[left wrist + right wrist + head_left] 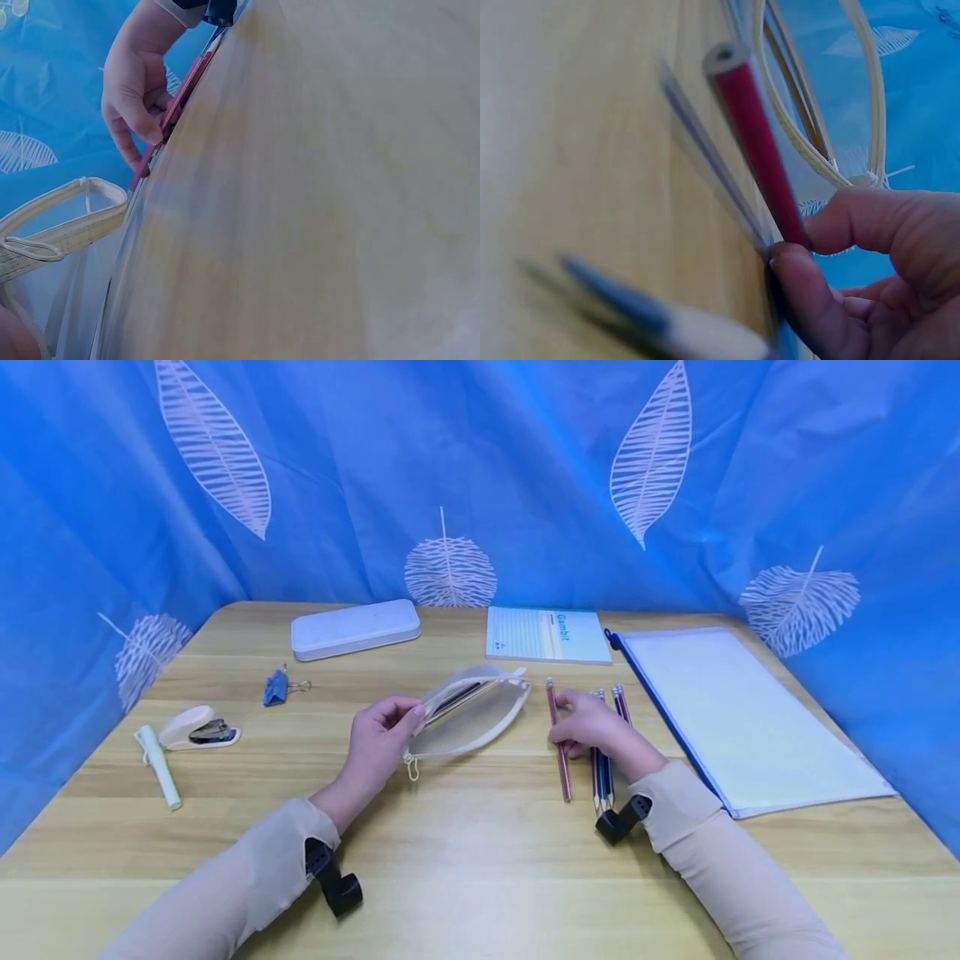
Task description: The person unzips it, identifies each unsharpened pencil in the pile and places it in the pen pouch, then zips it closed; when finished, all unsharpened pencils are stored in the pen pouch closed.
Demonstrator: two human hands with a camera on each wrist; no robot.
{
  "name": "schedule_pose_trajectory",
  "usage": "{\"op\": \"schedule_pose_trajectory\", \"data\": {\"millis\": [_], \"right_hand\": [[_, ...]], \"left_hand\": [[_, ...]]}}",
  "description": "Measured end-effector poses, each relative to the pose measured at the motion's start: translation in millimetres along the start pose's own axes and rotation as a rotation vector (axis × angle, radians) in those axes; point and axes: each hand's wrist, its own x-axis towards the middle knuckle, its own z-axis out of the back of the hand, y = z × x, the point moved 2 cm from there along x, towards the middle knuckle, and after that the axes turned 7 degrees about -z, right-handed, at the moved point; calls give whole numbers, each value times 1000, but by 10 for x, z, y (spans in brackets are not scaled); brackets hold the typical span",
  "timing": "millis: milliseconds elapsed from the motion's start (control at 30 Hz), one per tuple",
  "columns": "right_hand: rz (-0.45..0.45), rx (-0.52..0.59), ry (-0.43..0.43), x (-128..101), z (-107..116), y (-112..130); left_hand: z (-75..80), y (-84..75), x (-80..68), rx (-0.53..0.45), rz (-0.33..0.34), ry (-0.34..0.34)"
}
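Beige pouch (468, 717) held open by left hand (378, 739); right hand (592, 727) pinching 1 red pencil (558, 743), others unpacked.

The right hand (870, 277) pinches a red pencil (754, 135) on the table (577, 150), beside the open pouch (832, 112).
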Motion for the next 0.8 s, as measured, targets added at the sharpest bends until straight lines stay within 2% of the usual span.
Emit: {"op": "schedule_pose_trajectory", "data": {"millis": [133, 333, 433, 500, 600, 800], "right_hand": [[51, 259, 20, -40, -24, -55], [113, 810, 1, -164, -81, 85], [114, 1019, 4, -201, -178, 171], [107, 1091, 22, -204, -276, 217], [92, 1140, 55, -189, -444, 278], [103, 1136, 87, -180, -747, 385]], "left_hand": [[-21, -3, -16, 6, 13, 10], [-51, -9, -14, 9, 5, 10], [-67, -8, -20, 1, 3, 14], [-84, -12, -23, -7, -10, 18], [-120, -15, -29, -22, -31, 31], [-195, -37, -47, -30, -56, 47]]}}
